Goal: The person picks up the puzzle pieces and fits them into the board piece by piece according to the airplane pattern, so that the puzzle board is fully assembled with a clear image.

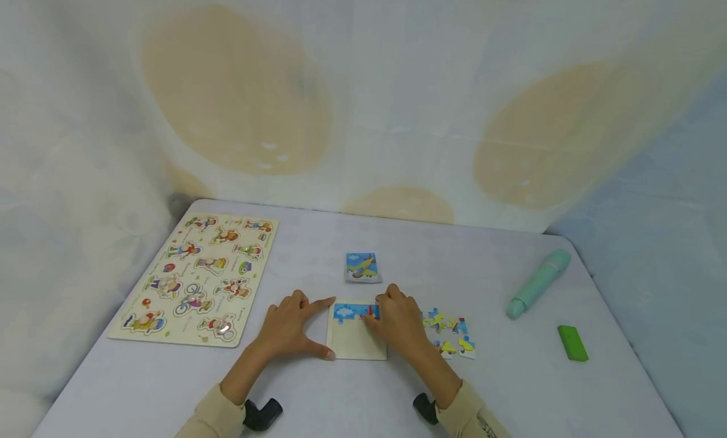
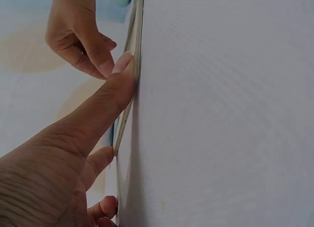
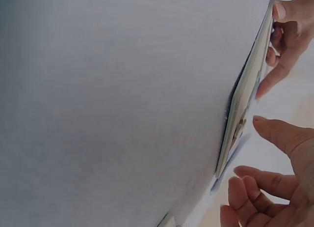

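In the head view, the tray [image 1: 358, 344] lies flat on the table [image 1: 318, 400], blue pieces [image 1: 344, 312] along its top. The left hand [image 1: 291, 327] spreads its thumb and pointer at the tray's left edge, maybe to stop it sliding. The right hand [image 1: 400, 321] is at the top right corner; loose pieces [image 1: 467, 346] lie beside it, likely for easy reach.

Left wrist view: the left hand's thumb touches the tray's edge.

Right wrist view: the right hand's fingers bend loosely, nothing seen between them.
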### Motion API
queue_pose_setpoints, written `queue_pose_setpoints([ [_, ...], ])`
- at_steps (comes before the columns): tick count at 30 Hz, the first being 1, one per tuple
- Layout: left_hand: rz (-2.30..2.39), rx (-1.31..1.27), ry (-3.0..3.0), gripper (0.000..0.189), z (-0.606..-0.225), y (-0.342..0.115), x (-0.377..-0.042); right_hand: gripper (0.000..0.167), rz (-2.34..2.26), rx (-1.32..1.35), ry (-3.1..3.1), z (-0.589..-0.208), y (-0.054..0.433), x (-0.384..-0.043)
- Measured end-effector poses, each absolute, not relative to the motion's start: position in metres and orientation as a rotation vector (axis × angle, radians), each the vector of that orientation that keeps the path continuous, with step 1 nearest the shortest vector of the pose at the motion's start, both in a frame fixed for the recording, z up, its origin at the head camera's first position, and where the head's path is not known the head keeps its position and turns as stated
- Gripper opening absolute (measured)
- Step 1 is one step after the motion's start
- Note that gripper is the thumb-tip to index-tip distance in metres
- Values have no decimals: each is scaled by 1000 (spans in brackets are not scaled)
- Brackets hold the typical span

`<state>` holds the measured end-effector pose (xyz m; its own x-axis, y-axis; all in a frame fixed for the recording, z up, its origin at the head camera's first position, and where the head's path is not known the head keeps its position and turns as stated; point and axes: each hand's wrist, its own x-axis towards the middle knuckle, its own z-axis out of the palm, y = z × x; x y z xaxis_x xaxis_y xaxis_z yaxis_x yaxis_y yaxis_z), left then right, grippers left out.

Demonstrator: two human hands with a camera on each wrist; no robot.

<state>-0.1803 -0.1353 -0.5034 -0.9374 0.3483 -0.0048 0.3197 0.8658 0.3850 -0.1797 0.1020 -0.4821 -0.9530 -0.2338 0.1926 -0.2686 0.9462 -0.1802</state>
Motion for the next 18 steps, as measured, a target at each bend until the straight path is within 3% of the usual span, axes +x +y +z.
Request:
queue_pose_setpoints([
  [18, 593, 530, 2964, 104, -504, -135, -180, 64, -6, 656, -3013, -478, 115, -143],
])
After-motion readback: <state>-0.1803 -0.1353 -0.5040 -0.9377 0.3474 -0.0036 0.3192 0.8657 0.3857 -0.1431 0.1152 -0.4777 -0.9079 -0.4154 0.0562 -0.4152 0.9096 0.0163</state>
